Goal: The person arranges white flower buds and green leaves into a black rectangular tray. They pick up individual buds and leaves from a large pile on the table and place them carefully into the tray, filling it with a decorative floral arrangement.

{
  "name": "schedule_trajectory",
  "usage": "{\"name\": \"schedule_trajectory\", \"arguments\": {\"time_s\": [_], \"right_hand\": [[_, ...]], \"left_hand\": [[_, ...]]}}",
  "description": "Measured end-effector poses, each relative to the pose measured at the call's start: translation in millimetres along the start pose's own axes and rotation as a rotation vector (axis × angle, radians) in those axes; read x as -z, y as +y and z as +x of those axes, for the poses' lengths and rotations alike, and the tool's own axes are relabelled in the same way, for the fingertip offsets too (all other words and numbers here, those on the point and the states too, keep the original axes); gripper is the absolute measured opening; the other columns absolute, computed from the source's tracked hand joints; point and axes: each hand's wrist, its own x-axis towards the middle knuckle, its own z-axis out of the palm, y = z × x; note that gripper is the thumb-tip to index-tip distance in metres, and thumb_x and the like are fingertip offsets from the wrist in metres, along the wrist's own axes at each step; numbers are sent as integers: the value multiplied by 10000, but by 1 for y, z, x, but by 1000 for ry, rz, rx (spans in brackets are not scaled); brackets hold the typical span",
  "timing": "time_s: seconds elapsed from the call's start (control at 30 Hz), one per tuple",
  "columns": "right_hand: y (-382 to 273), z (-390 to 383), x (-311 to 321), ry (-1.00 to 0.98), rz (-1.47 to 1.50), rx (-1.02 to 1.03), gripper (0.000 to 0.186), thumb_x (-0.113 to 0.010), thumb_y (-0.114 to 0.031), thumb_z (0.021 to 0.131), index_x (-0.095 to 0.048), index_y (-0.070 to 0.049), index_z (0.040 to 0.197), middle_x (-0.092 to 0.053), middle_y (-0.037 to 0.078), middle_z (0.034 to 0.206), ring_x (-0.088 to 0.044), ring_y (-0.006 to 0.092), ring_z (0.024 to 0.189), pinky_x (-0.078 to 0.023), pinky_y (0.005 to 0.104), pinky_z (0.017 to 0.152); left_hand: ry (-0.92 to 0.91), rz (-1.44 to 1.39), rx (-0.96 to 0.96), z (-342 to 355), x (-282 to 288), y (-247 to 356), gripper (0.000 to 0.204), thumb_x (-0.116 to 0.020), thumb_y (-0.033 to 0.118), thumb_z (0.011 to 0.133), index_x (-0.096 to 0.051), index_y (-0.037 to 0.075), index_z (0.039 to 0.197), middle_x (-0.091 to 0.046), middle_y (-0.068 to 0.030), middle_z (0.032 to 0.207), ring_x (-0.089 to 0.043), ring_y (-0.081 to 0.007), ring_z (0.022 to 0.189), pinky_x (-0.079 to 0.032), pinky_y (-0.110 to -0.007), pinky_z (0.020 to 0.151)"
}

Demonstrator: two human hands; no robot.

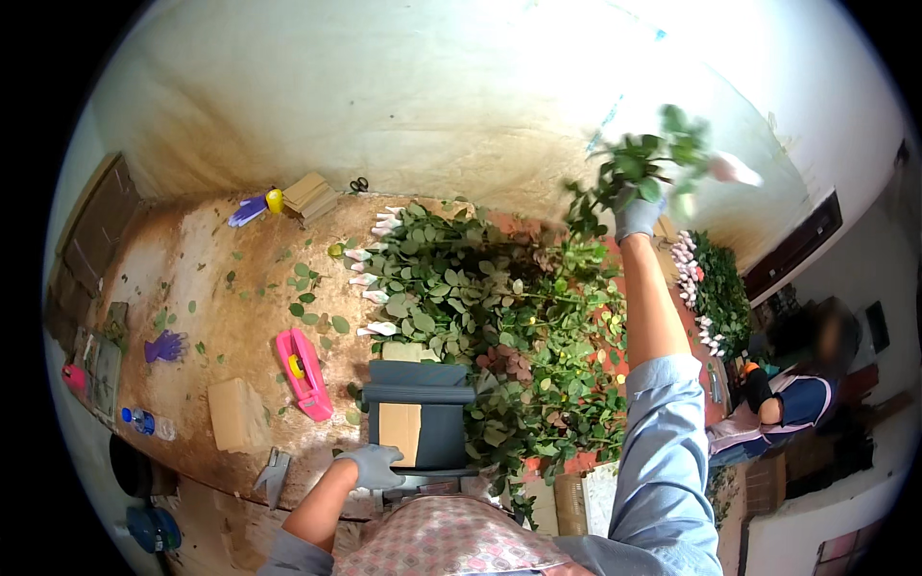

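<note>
— Which structures do your hands engage?
— My right hand (636, 213), gloved in grey, is raised at full reach in front of the pale wall (461, 106), closed around a leafy spray (645, 165). A pale bud (735, 170) shows at the right of the foliage; both are blurred.

— And the left?
— My left hand (376, 466), similarly gloved, lies at the near left side of a dark holder (442, 427), its fingers beside a cardboard piece (399, 432) within. I cannot tell whether they grip or merely rest.

— What occupies the middle of the tabletop (154, 278)?
— A broad heap of leafy stems (432, 278), lying to the right of and beyond the holder, its pale flower heads (376, 296) along the left margin.

— And the surrounding parts?
— To the left of the holder, a pink tape dispenser (314, 398) with a yellow roll; farther left, a cardboard block (234, 413) and a purple glove (165, 347). Near the wall, scissors (359, 184). At the right, a second flower bundle (718, 278), with a co-worker (792, 403) near it.
</note>
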Motion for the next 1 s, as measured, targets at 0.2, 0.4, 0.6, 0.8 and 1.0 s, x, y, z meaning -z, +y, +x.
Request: {"name": "schedule_trajectory", "arguments": {"time_s": [0.2, 0.4, 0.6, 0.8, 1.0], "right_hand": [[-42, 14, 48, -15, 232, -74, 203, -575, -155, 911, -739, -62, 987, -725, 167, 927, -669, 370, 880, -516, 467, 797], [-24, 2, 76, 63, 182, 88, 237, -567, -194, 955, -709, -4, 935, -722, 199, 899, -678, 369, 821, -520, 447, 723], [20, -27, 72, -267, 339, -139, 283, -586, -273, 995, -714, -31, 1066, -732, 189, 1021, -679, 361, 913, -521, 448, 787], [12, -60, 47, -862, 486, -144, 220, -601, -224, 969, -710, -72, 1085, -734, 133, 1011, -685, 272, 898, -535, 397, 777], [-88, -110, 54, -830, 553, 471, 214, -636, -191, 881, -698, -77, 1052, -728, 148, 1050, -674, 341, 968, -537, 427, 872]], "left_hand": [[-20, -46, 79, -11, 4, 0, 775, -637, 534, 845, -543, 42, 1437, -565, -206, 1450, -552, -370, 1321, -420, -416, 1135], [-57, -31, 83, -2, -5, -11, 814, -626, 569, 837, -528, 53, 1459, -542, -186, 1483, -548, -365, 1331, -427, -414, 1127], [-79, -36, 95, 0, -2, -6, 797, -625, 549, 840, -528, 65, 1465, -544, -180, 1485, -541, -363, 1339, -425, -408, 1129], [-58, -13, 81, -7, 3, -1, 789, -622, 543, 844, -520, 79, 1474, -555, -201, 1467, -532, -365, 1348, -418, -407, 1137], [-63, -9, 104, -10, 6, 4, 793, -596, 488, 818, -513, 57, 1479, -534, -197, 1491, -518, -357, 1368, -425, -398, 1136]]}}
